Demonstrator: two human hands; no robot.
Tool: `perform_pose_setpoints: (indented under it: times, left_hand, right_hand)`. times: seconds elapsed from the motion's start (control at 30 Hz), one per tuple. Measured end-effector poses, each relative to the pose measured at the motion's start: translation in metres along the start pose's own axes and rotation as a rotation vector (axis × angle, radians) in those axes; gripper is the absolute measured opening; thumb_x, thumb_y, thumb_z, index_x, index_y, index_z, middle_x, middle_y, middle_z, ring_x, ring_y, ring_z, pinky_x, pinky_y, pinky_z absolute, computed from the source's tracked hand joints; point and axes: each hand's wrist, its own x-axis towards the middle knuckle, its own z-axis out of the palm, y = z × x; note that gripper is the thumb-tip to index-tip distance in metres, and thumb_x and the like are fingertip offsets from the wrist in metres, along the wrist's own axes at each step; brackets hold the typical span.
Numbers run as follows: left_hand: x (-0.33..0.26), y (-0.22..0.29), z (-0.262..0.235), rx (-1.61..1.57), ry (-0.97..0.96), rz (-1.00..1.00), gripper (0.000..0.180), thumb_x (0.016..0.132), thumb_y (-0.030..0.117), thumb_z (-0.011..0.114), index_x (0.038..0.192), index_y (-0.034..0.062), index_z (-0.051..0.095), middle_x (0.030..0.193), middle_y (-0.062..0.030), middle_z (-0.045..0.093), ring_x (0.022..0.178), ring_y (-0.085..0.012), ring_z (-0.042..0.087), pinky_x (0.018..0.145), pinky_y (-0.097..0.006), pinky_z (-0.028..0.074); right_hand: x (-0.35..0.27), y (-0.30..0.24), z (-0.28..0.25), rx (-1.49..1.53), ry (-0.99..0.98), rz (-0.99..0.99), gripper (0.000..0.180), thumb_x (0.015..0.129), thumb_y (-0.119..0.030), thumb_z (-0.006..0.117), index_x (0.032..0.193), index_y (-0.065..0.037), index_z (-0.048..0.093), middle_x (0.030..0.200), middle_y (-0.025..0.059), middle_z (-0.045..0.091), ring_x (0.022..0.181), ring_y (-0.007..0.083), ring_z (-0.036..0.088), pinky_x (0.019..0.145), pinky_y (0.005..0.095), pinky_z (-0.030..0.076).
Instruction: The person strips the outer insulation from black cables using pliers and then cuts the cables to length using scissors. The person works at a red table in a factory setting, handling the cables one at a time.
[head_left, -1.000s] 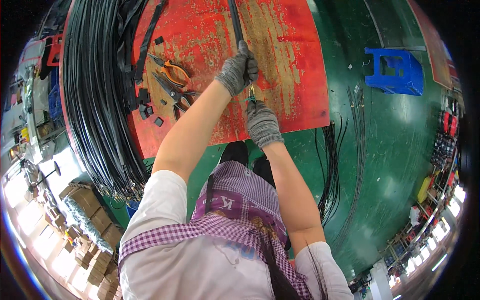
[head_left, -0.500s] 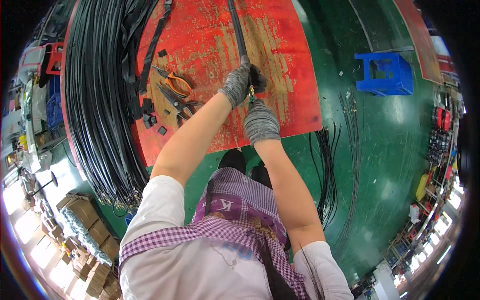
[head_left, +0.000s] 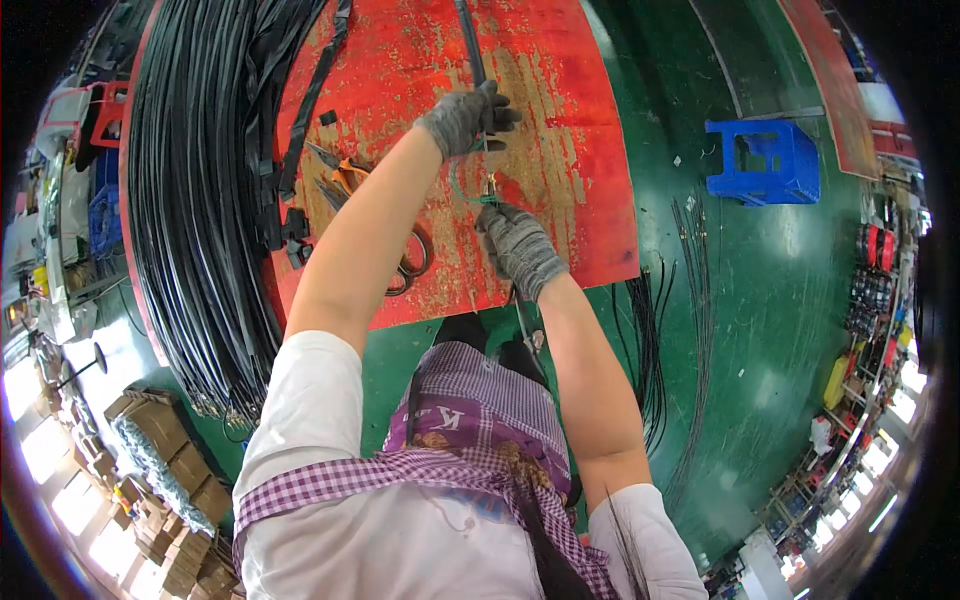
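Note:
My left hand [head_left: 466, 122], in a grey knit glove, is closed loosely around a long black cable sleeve [head_left: 472, 45] running toward the far edge of the red table. Nearer to me, my gloved right hand [head_left: 520, 245] pinches a thin cable end. Small brass-coloured connectors [head_left: 491, 184] and a thin green strand [head_left: 460, 185] show just beyond its fingertips. What its palm covers is hidden. Orange-handled pliers [head_left: 350, 174] lie left of my left forearm, partly covered by it. Dark scissor handles [head_left: 412, 262] show between my forearms.
The worn red table [head_left: 560, 70] carries a thick bundle of black cables [head_left: 190, 190] on the left. Black cables [head_left: 650, 350] hang by its right corner, with thinner ones [head_left: 705, 300] farther right. A blue plastic stool [head_left: 765, 162] stands on the green floor.
My hands have moved apart: the left went up and slightly left, the right down toward me. The connectors and green strand between them are now more exposed. Scissor handles have come into sight.

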Motion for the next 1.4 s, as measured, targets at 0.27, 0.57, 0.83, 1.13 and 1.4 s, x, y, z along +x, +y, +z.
perform_pose_setpoints:
  times: [0.27, 0.57, 0.83, 1.13, 1.4]
  left_hand:
    - [0.048, 0.006, -0.017, -0.356, 0.076, 0.113, 0.024, 0.078, 0.030, 0.052, 0.069, 0.0084, 0.045, 0.052, 0.0010, 0.045, 0.041, -0.0102, 0.040, 0.037, -0.024, 0.036]
    - [0.013, -0.012, 0.025, -0.402, 0.031, 0.056, 0.037, 0.075, 0.041, 0.052, 0.060, 0.0130, 0.034, 0.046, 0.0042, 0.032, 0.036, -0.0074, 0.027, 0.031, -0.021, 0.024]
    - [-0.003, -0.014, 0.032, -0.410, 0.102, 0.075, 0.039, 0.074, 0.043, 0.052, 0.059, 0.0130, 0.033, 0.045, 0.0034, 0.031, 0.034, -0.0089, 0.027, 0.031, -0.022, 0.023]
    - [-0.012, -0.023, 0.021, -0.629, -0.286, 0.016, 0.035, 0.076, 0.039, 0.051, 0.059, 0.0134, 0.035, 0.046, 0.0062, 0.029, 0.037, -0.0059, 0.027, 0.032, -0.019, 0.025]
    - [-0.006, -0.019, 0.025, -0.631, -0.460, 0.215, 0.032, 0.076, 0.041, 0.050, 0.063, 0.0134, 0.039, 0.050, 0.0065, 0.034, 0.043, -0.0059, 0.032, 0.037, -0.020, 0.030]
  right_hand:
    - [-0.028, -0.005, -0.014, 0.066, -0.102, 0.153, 0.026, 0.082, -0.032, 0.041, 0.076, -0.008, 0.050, 0.049, -0.0006, 0.042, 0.036, 0.0115, 0.037, 0.035, 0.0255, 0.031]
    - [0.026, 0.005, -0.013, -0.619, 0.162, -0.149, 0.027, 0.082, -0.027, 0.037, 0.083, -0.004, 0.052, 0.063, 0.0140, 0.053, 0.059, 0.0254, 0.053, 0.055, 0.0342, 0.043]
    - [0.014, -0.003, -0.001, -0.870, 0.303, -0.097, 0.019, 0.077, -0.012, 0.041, 0.089, 0.002, 0.048, 0.078, 0.0196, 0.056, 0.072, 0.0318, 0.056, 0.060, 0.0384, 0.046]
    - [-0.013, -0.034, -0.040, 0.620, -0.382, 0.269, 0.017, 0.081, -0.025, 0.044, 0.080, -0.008, 0.046, 0.048, -0.0035, 0.040, 0.036, 0.0101, 0.037, 0.032, 0.0257, 0.034]
    - [0.030, -0.020, -0.014, -0.213, 0.115, -0.331, 0.016, 0.080, -0.018, 0.042, 0.084, -0.003, 0.047, 0.063, 0.0086, 0.048, 0.053, 0.0201, 0.047, 0.046, 0.0320, 0.039]
